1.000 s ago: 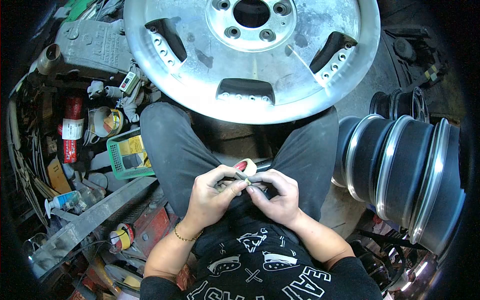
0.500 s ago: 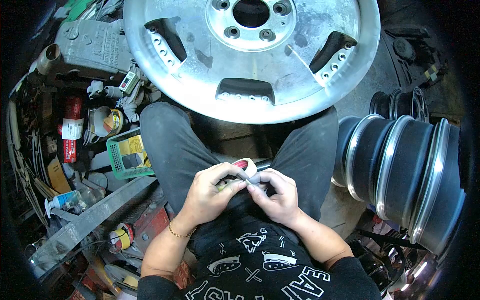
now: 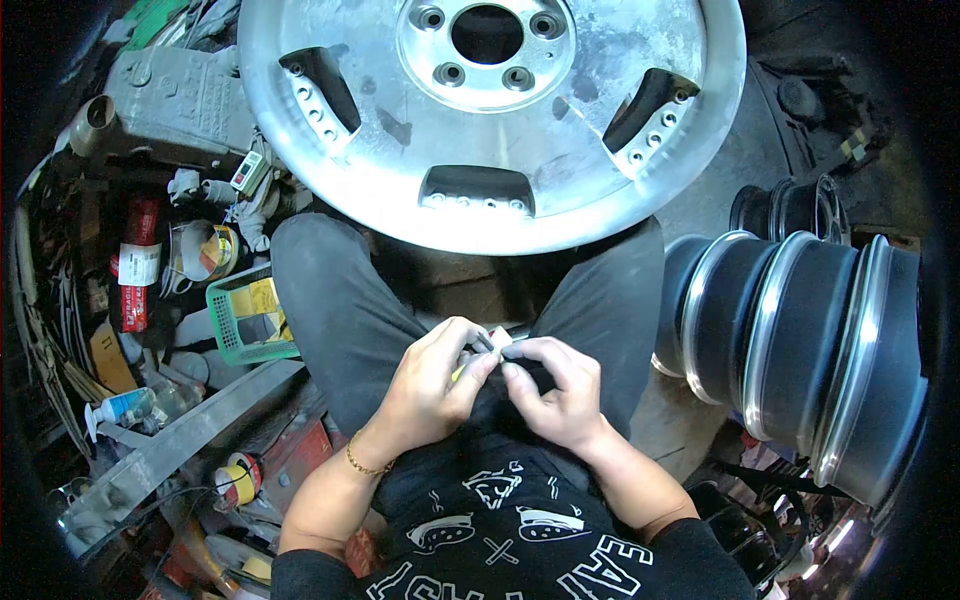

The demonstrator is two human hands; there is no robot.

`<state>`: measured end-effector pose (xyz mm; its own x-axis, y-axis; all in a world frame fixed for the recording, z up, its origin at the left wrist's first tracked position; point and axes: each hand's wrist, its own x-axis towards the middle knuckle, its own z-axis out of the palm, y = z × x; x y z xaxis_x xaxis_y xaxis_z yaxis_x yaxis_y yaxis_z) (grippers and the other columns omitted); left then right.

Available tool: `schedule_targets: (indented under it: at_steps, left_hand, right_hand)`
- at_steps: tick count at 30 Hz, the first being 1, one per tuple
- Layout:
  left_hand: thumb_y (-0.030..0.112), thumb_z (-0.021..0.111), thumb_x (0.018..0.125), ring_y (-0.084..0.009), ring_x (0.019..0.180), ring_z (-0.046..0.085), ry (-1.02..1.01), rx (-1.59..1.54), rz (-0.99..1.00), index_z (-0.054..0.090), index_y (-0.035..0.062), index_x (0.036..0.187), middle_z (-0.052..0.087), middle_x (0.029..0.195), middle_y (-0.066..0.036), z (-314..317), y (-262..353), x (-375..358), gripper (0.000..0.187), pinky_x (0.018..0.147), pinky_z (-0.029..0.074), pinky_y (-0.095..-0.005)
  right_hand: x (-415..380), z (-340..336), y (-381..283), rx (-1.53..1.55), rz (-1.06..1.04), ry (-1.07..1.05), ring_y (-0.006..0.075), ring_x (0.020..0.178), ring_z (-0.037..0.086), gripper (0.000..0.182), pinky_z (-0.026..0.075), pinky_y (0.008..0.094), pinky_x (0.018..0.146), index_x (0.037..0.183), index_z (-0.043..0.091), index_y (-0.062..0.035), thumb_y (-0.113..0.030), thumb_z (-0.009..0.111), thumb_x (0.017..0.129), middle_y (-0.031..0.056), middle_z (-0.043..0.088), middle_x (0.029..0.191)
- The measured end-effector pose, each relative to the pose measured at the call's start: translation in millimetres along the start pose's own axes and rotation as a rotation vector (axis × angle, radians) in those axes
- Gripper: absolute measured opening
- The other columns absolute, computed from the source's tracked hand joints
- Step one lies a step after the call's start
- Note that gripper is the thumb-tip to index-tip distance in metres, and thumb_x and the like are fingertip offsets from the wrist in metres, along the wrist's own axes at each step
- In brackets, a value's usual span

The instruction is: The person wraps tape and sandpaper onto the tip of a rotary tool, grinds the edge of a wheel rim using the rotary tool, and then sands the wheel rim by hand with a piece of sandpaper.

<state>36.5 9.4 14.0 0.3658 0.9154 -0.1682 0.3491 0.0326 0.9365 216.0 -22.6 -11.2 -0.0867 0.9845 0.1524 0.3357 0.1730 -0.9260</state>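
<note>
Both hands meet over the lap, below the rim of a large silver wheel. My left hand is pinched round a small item with a bit of yellow at its edge, perhaps a roll of tape; fingers cover most of it. A pale piece shows between the two hands. My right hand has its thumb and forefinger bent close to that piece, with a gap between them. Whether its fingertips touch the piece is too small to tell.
Several wheels stand in a row at the right. At the left are a green basket with yellow sheets, a metal beam, a red-wrapped package and a spray bottle.
My right thumb and forefinger have moved apart, away from my left fingertips. The red and white ring between the hands has turned and shows less. The whole view has shifted slightly.
</note>
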Motion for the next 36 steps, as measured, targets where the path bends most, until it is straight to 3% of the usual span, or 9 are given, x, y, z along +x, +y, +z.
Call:
schedule_targets:
  at_steps: [5, 10, 13, 20, 21, 25, 32, 35, 36]
  left_hand:
    - [0.007, 0.062, 0.085, -0.0375, 0.08, 0.061, -0.012, 0.104, 0.067, 0.056, -0.0041, 0.098, 0.059, 0.086, -0.021, 8.7, 6.7, 7.5, 0.018, 0.072, 0.048, -0.0395]
    - [0.006, 0.064, 0.085, -0.0414, 0.081, 0.061, -0.047, 0.142, 0.059, 0.056, -0.0028, 0.095, 0.061, 0.086, -0.021, 11.1, 11.8, 16.4, 0.016, 0.073, 0.049, -0.0419]
    - [0.012, 0.067, 0.087, -0.0416, 0.083, 0.063, -0.072, 0.095, 0.032, 0.054, 0.0004, 0.104, 0.064, 0.086, -0.02, 14.4, 7.4, 18.6, 0.025, 0.072, 0.048, -0.0457]
    - [0.011, 0.079, 0.078, -0.0248, 0.08, 0.061, 0.038, 0.157, 0.123, 0.047, 0.0041, 0.132, 0.068, 0.079, -0.008, 25.9, -11.8, 21.0, 0.064, 0.082, 0.044, -0.0367]
    - [0.011, 0.08, 0.078, -0.0252, 0.08, 0.061, 0.074, 0.134, 0.13, 0.047, 0.0038, 0.132, 0.068, 0.078, -0.008, 28.4, -12.1, 20.3, 0.063, 0.082, 0.044, -0.0366]
    - [0.012, 0.08, 0.077, -0.026, 0.081, 0.062, 0.133, 0.162, 0.152, 0.05, 0.0032, 0.129, 0.069, 0.079, -0.008, 29.4, -7.0, 20.8, 0.061, 0.083, 0.043, -0.0365]
    - [0.017, 0.083, 0.074, -0.0262, 0.08, 0.062, 0.147, 0.155, 0.087, 0.059, 0.0045, 0.121, 0.071, 0.082, -0.01, 27.0, -7.9, 21.1, 0.055, 0.084, 0.042, -0.0377]
    - [0.018, 0.081, 0.078, -0.0226, 0.074, 0.064, 0.01, 0.249, 0.089, 0.074, 0.0043, 0.087, 0.071, 0.081, -0.011, 23.0, -16.1, 23.4, 0.017, 0.079, 0.045, -0.0359]
    - [0.018, 0.081, 0.078, -0.0226, 0.074, 0.064, 0.01, 0.249, 0.087, 0.074, 0.0043, 0.087, 0.071, 0.081, -0.011, 23.6, -19.1, 24.8, 0.017, 0.079, 0.045, -0.0359]
  right_hand:
    - [30.9, -17.2, -14.3, -0.018, 0.064, -0.074, 0.0231, 0.064, 0.063, 0.018, 0.051, 0.0326, 0.059, 0.085, 0.069, -0.002, -0.015, 0.08, 0.078, 0.011, 0.064, 0.077]
    - [49.5, -37.7, -20.0, -0.145, 0.11, -0.251, 0.0292, 0.068, 0.064, 0.016, 0.05, 0.0372, 0.061, 0.083, 0.067, -0.0006, -0.015, 0.073, 0.084, 0.014, 0.063, 0.077]
    - [51.1, -42.7, -19.2, -0.183, 0.1, -0.292, 0.034, 0.073, 0.064, 0.013, 0.05, 0.0391, 0.066, 0.086, 0.067, 0.0005, -0.013, 0.068, 0.087, 0.0165, 0.063, 0.079]
    - [55.2, -50.7, -7.0, 0.036, 0.248, -0.46, 0.0297, 0.075, 0.065, 0.017, 0.05, 0.0377, 0.071, 0.094, 0.068, 0.0028, -0.013, 0.06, 0.093, 0.0158, 0.066, 0.084]
    - [55.3, -49.4, -1.9, 0.098, 0.271, -0.431, 0.0219, 0.072, 0.062, 0.018, 0.048, 0.0338, 0.067, 0.095, 0.068, 0.004, -0.014, 0.065, 0.091, 0.013, 0.065, 0.08]
    - [62.2, -55.0, -11.4, -0.078, 0.293, -0.369, 0.0197, 0.067, 0.063, 0.026, 0.048, 0.0321, 0.061, 0.088, 0.069, 0.0024, -0.023, 0.074, 0.085, 0.0141, 0.067, 0.078]
    - [63.1, -58.0, -1.2, -0.02, 0.32, -0.41, 0.0225, 0.067, 0.061, 0.021, 0.048, 0.0346, 0.063, 0.089, 0.067, 0.0033, -0.018, 0.069, 0.087, 0.0162, 0.065, 0.078]
    - [63.3, -55.4, 3.5, -0.009, 0.215, -0.482, 0.0247, 0.071, 0.062, 0.018, 0.047, 0.0369, 0.066, 0.092, 0.065, 0.0045, -0.013, 0.064, 0.09, 0.0173, 0.063, 0.079]
    - [64.2, -55.7, 3.7, -0.007, 0.216, -0.484, 0.0247, 0.071, 0.062, 0.018, 0.047, 0.0369, 0.066, 0.092, 0.065, 0.0045, -0.013, 0.064, 0.09, 0.0173, 0.063, 0.079]
